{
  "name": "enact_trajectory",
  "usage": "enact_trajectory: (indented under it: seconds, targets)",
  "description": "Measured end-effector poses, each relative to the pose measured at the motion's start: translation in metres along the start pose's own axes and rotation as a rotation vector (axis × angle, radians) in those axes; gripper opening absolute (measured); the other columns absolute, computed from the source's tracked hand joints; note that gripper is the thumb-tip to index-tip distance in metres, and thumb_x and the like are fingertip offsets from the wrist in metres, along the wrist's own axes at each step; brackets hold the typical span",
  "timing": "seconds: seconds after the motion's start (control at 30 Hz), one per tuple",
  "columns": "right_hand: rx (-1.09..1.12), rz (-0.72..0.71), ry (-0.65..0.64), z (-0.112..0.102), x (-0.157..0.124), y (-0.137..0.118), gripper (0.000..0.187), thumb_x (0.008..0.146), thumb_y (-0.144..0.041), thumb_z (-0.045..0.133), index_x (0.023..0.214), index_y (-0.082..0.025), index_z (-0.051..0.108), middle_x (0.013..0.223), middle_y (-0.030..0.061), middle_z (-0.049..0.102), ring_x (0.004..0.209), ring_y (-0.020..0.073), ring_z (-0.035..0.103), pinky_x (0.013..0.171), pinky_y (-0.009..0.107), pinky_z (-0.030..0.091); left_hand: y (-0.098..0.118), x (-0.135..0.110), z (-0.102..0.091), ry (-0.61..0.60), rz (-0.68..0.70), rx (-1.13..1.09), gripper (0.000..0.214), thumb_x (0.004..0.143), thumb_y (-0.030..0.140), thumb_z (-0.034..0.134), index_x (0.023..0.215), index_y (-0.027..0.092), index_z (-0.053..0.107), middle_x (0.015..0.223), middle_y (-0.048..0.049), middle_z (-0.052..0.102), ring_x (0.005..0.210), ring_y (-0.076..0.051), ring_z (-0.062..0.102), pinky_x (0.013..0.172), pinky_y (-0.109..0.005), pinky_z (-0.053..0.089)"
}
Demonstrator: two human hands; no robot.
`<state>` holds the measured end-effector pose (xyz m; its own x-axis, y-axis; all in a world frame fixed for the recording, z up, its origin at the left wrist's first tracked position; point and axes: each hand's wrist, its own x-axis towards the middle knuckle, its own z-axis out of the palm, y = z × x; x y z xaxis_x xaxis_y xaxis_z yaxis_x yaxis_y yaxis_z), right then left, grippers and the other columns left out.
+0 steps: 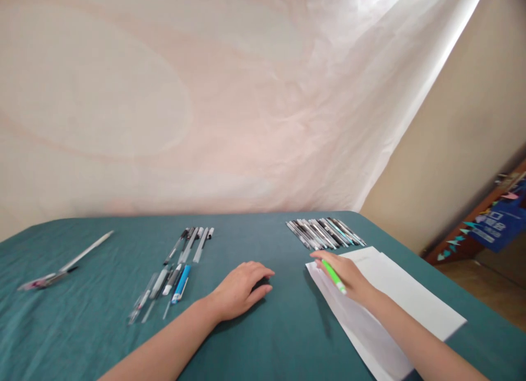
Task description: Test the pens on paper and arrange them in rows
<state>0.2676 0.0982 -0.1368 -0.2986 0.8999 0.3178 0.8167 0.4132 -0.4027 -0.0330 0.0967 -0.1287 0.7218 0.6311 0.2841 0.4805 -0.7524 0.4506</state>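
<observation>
Far left of the white paper [427, 301] lie loose pens [86, 252]. Nearer it come two rows of pens [172, 278], then the left hand [240, 290], half open on the table [283, 348], gripping nothing visible; table separates it from the paper's left edge. Beyond the paper lies a dense pen line [324, 233]; over the paper's far left corner, the right hand [352, 277] is closed around a green pen [333, 276]. Table shows past the paper's right edge.

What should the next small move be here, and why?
Probably a short stroke on the white paper: the right hand holds the green pen over its far end, though whether the pen touches it is unclear.
</observation>
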Motion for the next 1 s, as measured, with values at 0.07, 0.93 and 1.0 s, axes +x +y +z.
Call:
enact_trajectory:
  seconds: [0.07,0.93,1.0]
  targets:
    - [-0.103,-0.144,-0.061,0.01,0.014,-0.027,0.028,0.085,-0.029,0.037,0.106,-0.027,0.057,0.096,0.0043,0.064,0.085,0.021,0.06,0.073,0.031,0.044,0.004,-0.002,-0.001,-0.003,-0.011,-0.034,0.039,0.085,0.038,0.04,0.122,0.025,0.039,0.103,-0.0042,0.057,0.092,-0.016,0.052,0.084,-0.03,0.039]
    - [0.053,-0.288,0.057,0.091,0.066,-0.078,0.024,0.083,-0.025,0.04,0.101,-0.025,0.055,0.096,0.0044,0.064,0.083,0.0187,0.061,0.075,0.029,0.046,0.006,-0.009,0.006,0.004,0.138,0.1,0.024,0.087,0.032,0.036,0.104,0.022,0.05,0.096,-0.0071,0.057,0.086,-0.017,0.054,0.076,-0.027,0.041]
    - [0.087,-0.282,0.043,0.09,0.065,-0.076,0.028,0.082,-0.023,0.039,0.106,-0.025,0.054,0.097,0.0043,0.064,0.085,0.0184,0.061,0.076,0.029,0.046,0.007,-0.009,0.005,0.0,0.134,0.102,0.025,0.087,0.033,0.036,0.104,0.022,0.05,0.095,-0.0068,0.056,0.086,-0.017,0.053,0.076,-0.027,0.041]
